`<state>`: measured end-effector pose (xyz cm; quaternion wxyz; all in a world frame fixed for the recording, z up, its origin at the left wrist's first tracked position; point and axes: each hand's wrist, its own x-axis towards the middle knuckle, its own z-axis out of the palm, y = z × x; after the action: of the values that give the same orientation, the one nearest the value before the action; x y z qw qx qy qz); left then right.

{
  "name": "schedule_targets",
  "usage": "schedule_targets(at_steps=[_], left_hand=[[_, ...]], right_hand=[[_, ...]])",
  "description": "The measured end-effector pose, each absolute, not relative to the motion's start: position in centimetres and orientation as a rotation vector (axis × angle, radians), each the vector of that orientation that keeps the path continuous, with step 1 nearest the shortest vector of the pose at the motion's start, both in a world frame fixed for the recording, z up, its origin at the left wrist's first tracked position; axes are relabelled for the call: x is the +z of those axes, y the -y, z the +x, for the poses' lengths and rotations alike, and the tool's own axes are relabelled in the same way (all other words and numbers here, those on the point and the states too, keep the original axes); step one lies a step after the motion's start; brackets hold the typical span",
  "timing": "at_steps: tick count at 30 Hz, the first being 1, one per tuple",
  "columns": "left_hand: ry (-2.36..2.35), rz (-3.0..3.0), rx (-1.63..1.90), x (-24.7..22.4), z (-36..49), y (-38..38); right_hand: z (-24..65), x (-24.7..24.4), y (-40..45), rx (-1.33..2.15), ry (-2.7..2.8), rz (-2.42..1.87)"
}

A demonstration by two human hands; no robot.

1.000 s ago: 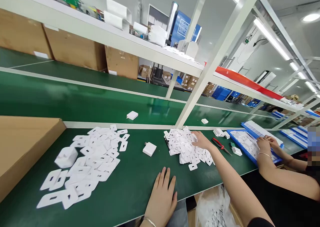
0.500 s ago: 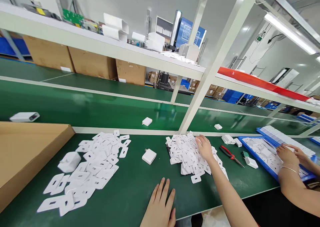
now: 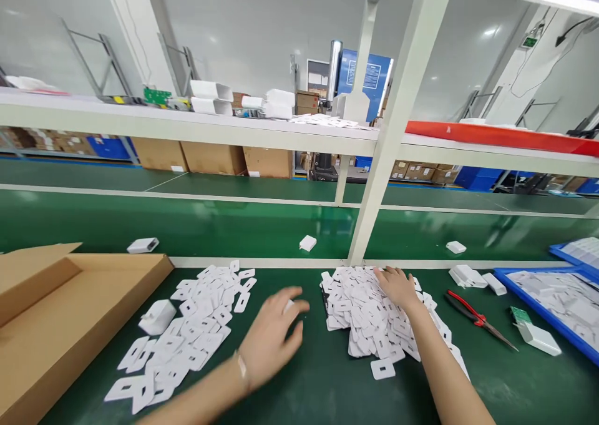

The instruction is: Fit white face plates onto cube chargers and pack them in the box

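Reaching over the bench, my left hand (image 3: 274, 334) has its fingers apart above a small white charger block (image 3: 289, 305). Most of that block is hidden beneath the fingers, and contact is unclear. My right hand (image 3: 397, 289) lies on the far side of a heap of white plates with slots (image 3: 362, 312), fingers spread over the pieces. One loose slotted plate (image 3: 382, 369) sits at the heap's near edge. Left of my left hand spreads a second group of white slotted plates (image 3: 199, 325), with a white plug housing (image 3: 158, 317) beside it.
An open cardboard box (image 3: 107, 325) stands at the left. Red-handled pliers (image 3: 480, 317), white housings (image 3: 468, 276) and a blue tray (image 3: 547, 306) lie to the right. A white post (image 3: 381, 181) rises behind the heap; a shelf (image 3: 187, 125) crosses above.
My left hand has moved from the near bench up and over the charger block. My right hand stays on the heap. The view has turned left, so the co-worker's hands are out of view.
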<state>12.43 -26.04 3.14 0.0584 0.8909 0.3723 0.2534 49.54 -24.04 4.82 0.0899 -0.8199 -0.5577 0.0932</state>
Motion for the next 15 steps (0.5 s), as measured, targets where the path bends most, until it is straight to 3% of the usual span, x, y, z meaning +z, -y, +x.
schedule_targets(at_steps=[2, 7, 15], left_hand=[[-1.41, 2.653, 0.515, 5.0, 14.8, 20.3], [-1.65, 2.558, 0.348, 4.7, 22.5, 8.7], [-1.457, 2.646, 0.247, 1.5, 29.9, 4.2]], right_hand=[[49.5, 4.4, 25.3, 0.178, 1.593, -2.43], [50.1, 3.4, 27.5, -0.139, 1.492, -2.329], [52.1, 3.4, 28.5, -0.106, 1.677, -2.218]])
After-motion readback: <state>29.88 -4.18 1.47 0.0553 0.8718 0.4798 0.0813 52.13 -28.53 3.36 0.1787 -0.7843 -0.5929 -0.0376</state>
